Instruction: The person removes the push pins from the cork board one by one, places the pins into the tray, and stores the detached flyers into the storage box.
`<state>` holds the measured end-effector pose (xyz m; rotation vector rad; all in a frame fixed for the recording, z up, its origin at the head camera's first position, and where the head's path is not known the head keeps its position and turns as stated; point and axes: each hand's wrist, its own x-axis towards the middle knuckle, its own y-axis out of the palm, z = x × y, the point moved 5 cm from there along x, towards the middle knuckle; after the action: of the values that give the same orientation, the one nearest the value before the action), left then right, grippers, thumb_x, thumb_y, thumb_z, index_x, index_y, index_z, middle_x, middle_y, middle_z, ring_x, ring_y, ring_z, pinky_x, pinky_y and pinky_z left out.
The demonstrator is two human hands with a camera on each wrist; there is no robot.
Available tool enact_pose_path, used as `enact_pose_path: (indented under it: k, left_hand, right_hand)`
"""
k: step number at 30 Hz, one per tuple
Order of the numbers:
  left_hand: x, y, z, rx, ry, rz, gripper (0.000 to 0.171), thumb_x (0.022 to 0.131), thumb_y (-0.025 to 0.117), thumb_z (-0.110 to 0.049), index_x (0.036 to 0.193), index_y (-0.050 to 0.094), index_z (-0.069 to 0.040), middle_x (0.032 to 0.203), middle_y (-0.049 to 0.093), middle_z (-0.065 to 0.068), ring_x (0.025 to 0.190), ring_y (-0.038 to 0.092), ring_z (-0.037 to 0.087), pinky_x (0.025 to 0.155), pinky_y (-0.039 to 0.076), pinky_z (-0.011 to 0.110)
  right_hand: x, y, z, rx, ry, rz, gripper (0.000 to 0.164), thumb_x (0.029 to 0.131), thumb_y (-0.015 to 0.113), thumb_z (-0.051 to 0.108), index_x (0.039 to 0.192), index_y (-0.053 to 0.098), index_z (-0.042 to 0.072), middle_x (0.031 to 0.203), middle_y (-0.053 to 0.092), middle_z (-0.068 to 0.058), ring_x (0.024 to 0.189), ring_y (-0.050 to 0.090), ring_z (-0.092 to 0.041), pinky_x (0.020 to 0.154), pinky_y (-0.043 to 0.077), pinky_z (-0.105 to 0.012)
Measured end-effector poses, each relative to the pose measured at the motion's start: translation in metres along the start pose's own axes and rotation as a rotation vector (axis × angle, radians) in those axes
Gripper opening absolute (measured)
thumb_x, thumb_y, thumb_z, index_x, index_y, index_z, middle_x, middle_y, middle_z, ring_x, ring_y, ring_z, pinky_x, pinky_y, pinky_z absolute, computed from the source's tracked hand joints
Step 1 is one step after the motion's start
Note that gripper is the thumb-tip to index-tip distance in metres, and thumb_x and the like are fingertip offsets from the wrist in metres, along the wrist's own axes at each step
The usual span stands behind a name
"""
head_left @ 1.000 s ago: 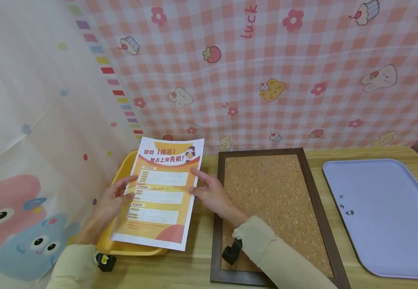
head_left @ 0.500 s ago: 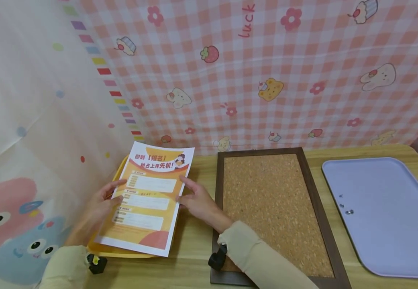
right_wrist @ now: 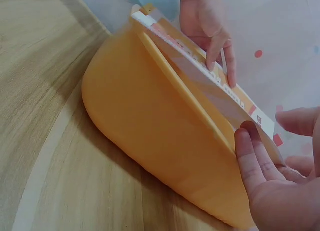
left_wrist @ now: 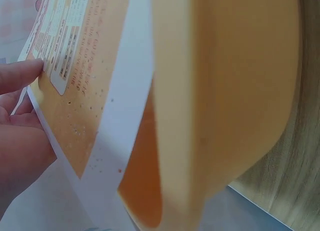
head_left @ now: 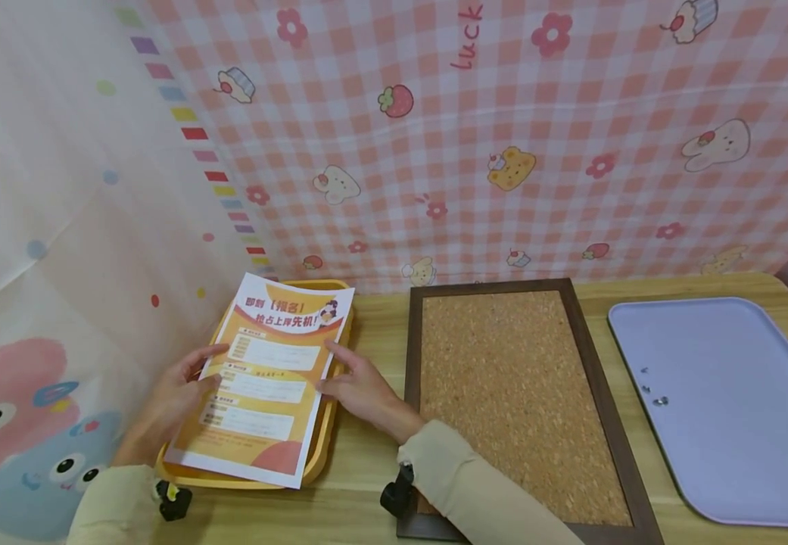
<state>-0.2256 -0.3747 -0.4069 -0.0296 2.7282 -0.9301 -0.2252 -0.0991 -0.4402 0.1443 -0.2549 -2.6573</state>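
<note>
A printed flyer (head_left: 267, 378), orange and yellow with white text boxes and a white border, slants over a yellow plastic basin (head_left: 325, 431). My left hand (head_left: 174, 393) holds its left edge, thumb on the printed face and fingers behind, as the left wrist view shows. At the right edge, my right hand (head_left: 364, 390) holds the flyer with fingers curled underneath and the thumb on the upper side. In the right wrist view the flyer (right_wrist: 200, 71) lies along the rim of the basin (right_wrist: 145, 121). Most of the basin's inside is hidden under the sheet.
A cork board (head_left: 509, 393) in a dark brown frame lies right of the basin, partly under the right sleeve (head_left: 482, 484). Farther right is a lilac tray (head_left: 741, 393) with several small shiny metal pieces (head_left: 659, 400). A checked cloth (head_left: 434, 136) hangs behind the table.
Both hands have carried the flyer left and down, closer over the basin. More of the basin's right side and back rim now shows. Board and tray stay put.
</note>
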Motion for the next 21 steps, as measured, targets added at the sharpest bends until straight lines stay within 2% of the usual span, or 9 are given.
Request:
enact_pose_path:
  k: [5,8,11,15,21]
  left_hand:
    - [0.002,0.000,0.004,-0.003,-0.014,0.002,0.056,0.103,0.050,-0.011,0.156,0.034,-0.015,0.154,0.034,0.021,0.122,0.046,0.035,0.083,0.046,0.022]
    - [0.002,0.001,0.008,-0.005,-0.036,0.010,0.056,0.103,0.051,-0.014,0.156,0.033,-0.016,0.153,0.035,0.021,0.120,0.047,0.033,0.082,0.047,0.023]
    - [0.003,0.002,0.011,-0.004,-0.048,0.019,0.057,0.103,0.053,-0.017,0.156,0.033,-0.016,0.152,0.036,0.021,0.118,0.048,0.032,0.082,0.047,0.024]
    - [0.004,0.003,0.014,0.002,-0.033,0.031,0.057,0.103,0.054,-0.019,0.156,0.033,-0.014,0.153,0.035,0.021,0.117,0.048,0.031,0.081,0.047,0.022]
    - [0.006,0.004,0.017,0.008,-0.005,0.049,0.060,0.102,0.056,-0.022,0.156,0.032,-0.011,0.154,0.034,0.022,0.115,0.050,0.028,0.080,0.047,0.020]
  right_hand:
    - [0.000,0.002,0.001,-0.018,0.011,0.022,0.071,0.095,0.063,0.007,0.157,0.030,0.013,0.116,0.071,-0.016,0.094,0.073,-0.020,0.090,0.055,-0.031]
    - [0.000,0.002,0.001,-0.061,0.029,0.026,0.071,0.095,0.064,0.010,0.157,0.030,0.015,0.103,0.075,-0.012,0.086,0.072,-0.017,0.081,0.054,-0.027]
    - [0.000,0.004,0.001,-0.119,0.033,0.033,0.072,0.095,0.065,0.013,0.158,0.030,0.017,0.091,0.075,-0.008,0.079,0.068,-0.013,0.069,0.048,-0.024]
    - [-0.001,0.006,0.003,-0.170,0.026,0.050,0.073,0.095,0.066,0.015,0.158,0.029,0.017,0.084,0.072,-0.008,0.073,0.063,-0.012,0.061,0.043,-0.024]
    - [-0.002,0.007,0.007,-0.245,0.045,0.083,0.077,0.094,0.068,0.023,0.159,0.027,0.022,0.086,0.071,-0.004,0.077,0.063,-0.013,0.062,0.046,-0.025]
